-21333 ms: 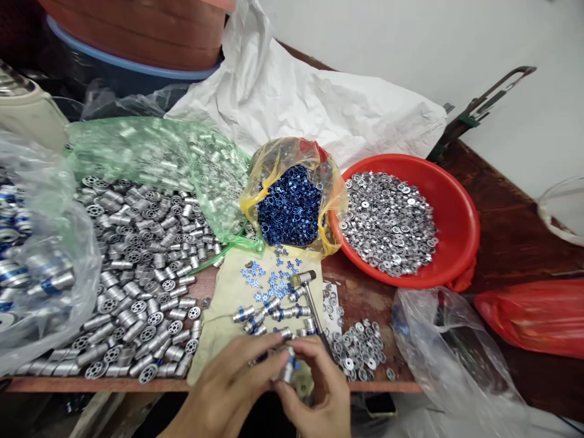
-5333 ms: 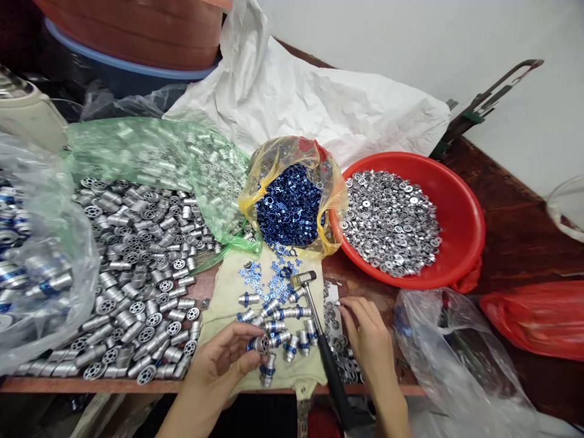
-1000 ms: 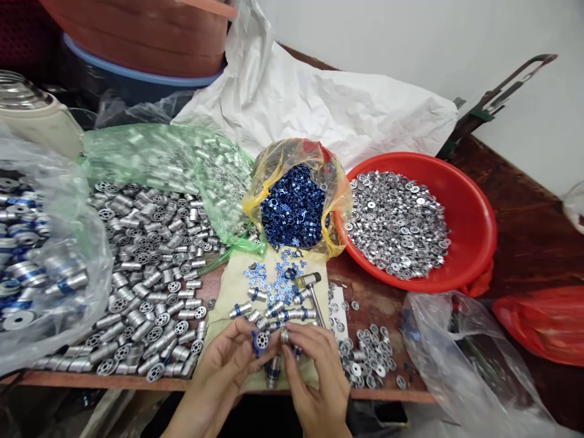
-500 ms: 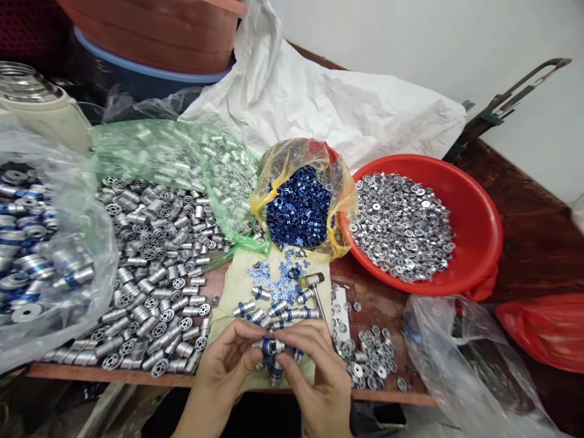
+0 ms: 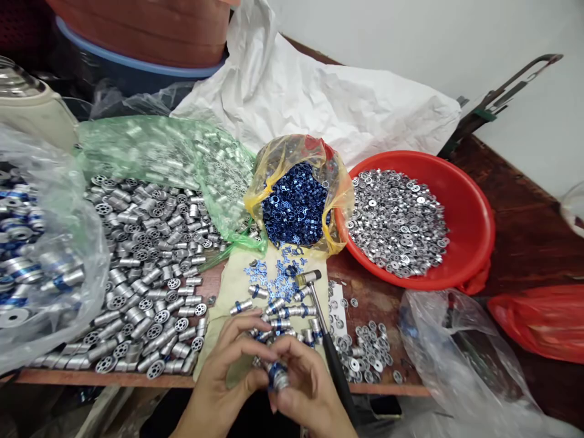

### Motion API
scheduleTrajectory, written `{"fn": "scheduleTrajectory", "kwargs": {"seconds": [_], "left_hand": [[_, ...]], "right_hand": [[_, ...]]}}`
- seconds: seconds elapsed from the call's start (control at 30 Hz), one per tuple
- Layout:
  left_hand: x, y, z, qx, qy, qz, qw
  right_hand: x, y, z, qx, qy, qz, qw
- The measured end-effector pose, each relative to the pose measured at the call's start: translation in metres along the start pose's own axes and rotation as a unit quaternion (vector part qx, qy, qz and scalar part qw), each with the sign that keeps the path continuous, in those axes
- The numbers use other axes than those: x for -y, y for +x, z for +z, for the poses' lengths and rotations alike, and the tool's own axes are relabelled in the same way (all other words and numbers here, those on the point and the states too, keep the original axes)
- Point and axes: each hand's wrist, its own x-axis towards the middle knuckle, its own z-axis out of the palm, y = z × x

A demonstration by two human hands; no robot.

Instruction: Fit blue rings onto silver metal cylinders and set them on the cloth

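The banded part [image 5: 277, 375] is gripped, long axis aslant, by the right hand [image 5: 306, 384]. Whether the left hand [image 5: 227, 372] alongside grips cannot be told.

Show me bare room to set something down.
Dark wood right of the red basin, beyond the red bag, has the most room. A smaller patch lies between the basin's near edge, the loose washers and the clear bag. Crowded: the left, under silver cylinders, and the cloth, under blue-banded parts and blue pieces.

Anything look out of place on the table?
The hammer: its black end juts past the front of the table, so it might get knocked. One ring lies apart from its pile. No damage evident.
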Motion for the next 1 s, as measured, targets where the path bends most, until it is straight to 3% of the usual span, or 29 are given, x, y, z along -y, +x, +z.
{"fn": "scheduleTrajectory", "kwargs": {"seconds": [0.07,0.13,0.2,0.3,0.53,0.6,0.67,0.7,0.77,0.87,0.93,1.0], "left_hand": [[-0.005,-0.003,0.004,-0.012,-0.045,-0.064,0.997],[-0.009,-0.006,0.007,0.009,-0.098,-0.147,0.984],[-0.010,-0.008,0.010,0.073,-0.137,-0.202,0.967],[-0.007,-0.010,0.012,0.152,-0.179,-0.237,0.943],[0.008,-0.013,0.016,0.198,-0.186,-0.246,0.931],[0.007,-0.013,0.015,0.186,-0.171,-0.235,0.939],[0.004,-0.011,0.013,0.141,-0.158,-0.224,0.951],[0.001,-0.009,0.012,0.114,-0.154,-0.221,0.956],[-0.004,-0.006,0.010,0.062,-0.158,-0.215,0.962],[-0.009,-0.001,0.010,0.026,-0.183,-0.209,0.960],[-0.009,0.001,0.013,0.016,-0.197,-0.204,0.959],[-0.009,0.004,0.017,0.008,-0.218,-0.205,0.954]], "right_hand": [[0.003,-0.004,0.002,-0.042,-0.120,-0.050,0.991],[0.007,-0.007,0.006,-0.115,-0.263,-0.122,0.950],[0.007,-0.010,0.011,-0.166,-0.357,-0.182,0.901],[-0.001,-0.014,0.013,-0.188,-0.420,-0.229,0.858],[-0.023,-0.032,0.010,-0.172,-0.478,-0.253,0.823],[-0.016,-0.033,-0.001,-0.128,-0.505,-0.263,0.812],[-0.004,-0.026,-0.029,-0.115,-0.542,-0.252,0.794],[0.002,-0.020,-0.049,-0.126,-0.564,-0.231,0.783],[0.011,-0.003,-0.094,-0.230,-0.610,-0.206,0.730],[0.018,0.016,-0.141,-0.243,-0.620,-0.218,0.713],[0.019,0.017,-0.136,-0.244,-0.610,-0.234,0.717],[0.018,0.011,-0.104,-0.245,-0.571,-0.251,0.742]]}}
